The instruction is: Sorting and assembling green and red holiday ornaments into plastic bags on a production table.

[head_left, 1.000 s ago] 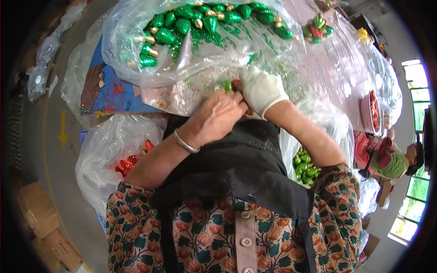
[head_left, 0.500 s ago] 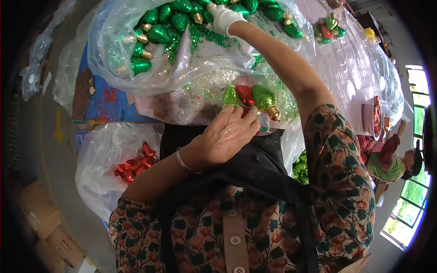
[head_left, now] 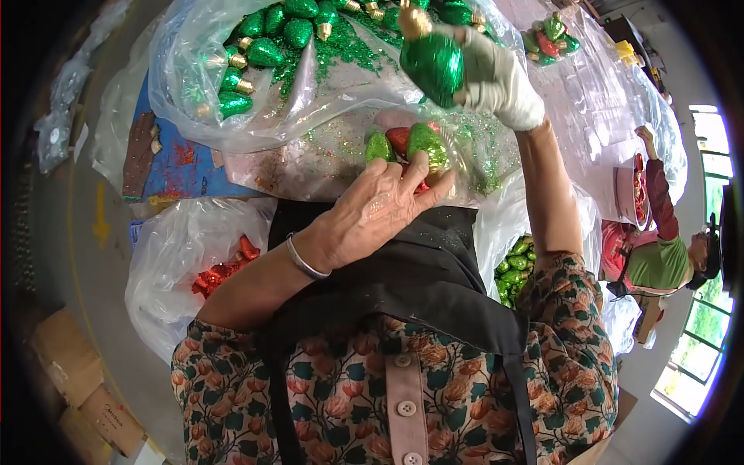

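Observation:
In my gloved right hand is a dark green glitter bulb ornament with a gold cap, held by the fingers above the table and a little blurred. My bare left hand is at the table's near edge, its fingers closed over a small bunch of bulb ornaments. In that bunch I see a red bulb, a light green bulb and another light green bulb; my fingers hide the lower part. Farther off, several dark green bulbs lie in an opened clear plastic bag.
A bag of red ornaments stands below the table at left, and light green ornaments fill another at right. A finished-looking mixed bunch lies far right. Beyond it, another person works beside a pink tub. Loose glitter covers the table.
My right hand has come back from the bag toward me, bringing a dark green bulb ornament. My left hand stays on the bunch, shifted slightly left. The other person's arm has risen.

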`<state>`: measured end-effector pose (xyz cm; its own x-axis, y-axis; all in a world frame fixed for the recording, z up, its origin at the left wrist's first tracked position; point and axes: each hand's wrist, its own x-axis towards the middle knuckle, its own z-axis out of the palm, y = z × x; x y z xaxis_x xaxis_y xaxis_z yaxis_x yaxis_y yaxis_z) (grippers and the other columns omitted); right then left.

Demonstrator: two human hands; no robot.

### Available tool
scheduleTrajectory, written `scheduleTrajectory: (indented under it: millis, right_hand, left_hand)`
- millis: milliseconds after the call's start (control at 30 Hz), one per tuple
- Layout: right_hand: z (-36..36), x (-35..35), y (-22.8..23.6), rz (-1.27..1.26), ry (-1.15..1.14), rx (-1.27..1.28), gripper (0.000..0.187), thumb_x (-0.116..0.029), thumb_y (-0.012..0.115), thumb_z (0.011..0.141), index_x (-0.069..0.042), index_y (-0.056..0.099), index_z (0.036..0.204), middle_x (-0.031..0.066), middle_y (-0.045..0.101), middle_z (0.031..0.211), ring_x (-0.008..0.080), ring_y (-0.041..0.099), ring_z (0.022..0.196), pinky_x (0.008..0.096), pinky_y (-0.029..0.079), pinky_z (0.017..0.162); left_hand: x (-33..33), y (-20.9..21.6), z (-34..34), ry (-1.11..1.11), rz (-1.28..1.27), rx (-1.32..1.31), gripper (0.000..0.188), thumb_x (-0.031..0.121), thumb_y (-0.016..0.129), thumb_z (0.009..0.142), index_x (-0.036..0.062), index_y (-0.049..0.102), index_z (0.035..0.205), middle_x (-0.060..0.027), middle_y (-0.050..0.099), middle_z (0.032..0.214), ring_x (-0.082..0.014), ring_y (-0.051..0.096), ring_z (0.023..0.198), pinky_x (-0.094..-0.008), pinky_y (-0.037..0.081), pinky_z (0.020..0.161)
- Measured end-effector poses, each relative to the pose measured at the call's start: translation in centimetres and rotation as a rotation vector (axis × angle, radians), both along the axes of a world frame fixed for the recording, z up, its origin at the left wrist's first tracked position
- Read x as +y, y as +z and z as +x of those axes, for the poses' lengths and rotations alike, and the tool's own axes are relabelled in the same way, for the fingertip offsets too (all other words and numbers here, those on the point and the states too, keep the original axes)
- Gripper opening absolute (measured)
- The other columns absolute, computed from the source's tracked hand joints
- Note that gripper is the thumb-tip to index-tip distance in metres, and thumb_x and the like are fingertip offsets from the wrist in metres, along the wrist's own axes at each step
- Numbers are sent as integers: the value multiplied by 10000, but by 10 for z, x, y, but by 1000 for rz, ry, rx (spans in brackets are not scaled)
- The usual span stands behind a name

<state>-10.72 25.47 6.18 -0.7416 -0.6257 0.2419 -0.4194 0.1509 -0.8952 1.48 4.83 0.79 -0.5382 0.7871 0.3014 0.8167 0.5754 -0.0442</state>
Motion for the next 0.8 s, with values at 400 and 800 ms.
scheduleTrajectory:
  millis: [400, 800]
  right_hand:
    - [42, -16, 12, 904, 226, 797, 397, -170, 694, 729, -111, 609, 1112, 116, 609, 980, 333, 623, 883, 404, 519, 710]
    - [53, -38, 6, 1021, 70, 686, 325, -167, 654, 736, -84, 624, 1049, 129, 614, 966, 322, 635, 852, 422, 514, 705]
  left_hand:
    - [-5, -4, 8, -72, 114, -65, 511, 61, 559, 802, 103, 510, 1310, -63, 555, 1047, -176, 546, 817, -313, 431, 801]
    - [-3, -10, 18, -26, 115, 39, 442, 109, 542, 826, 154, 531, 1266, -18, 518, 927, -108, 536, 852, -288, 366, 937]
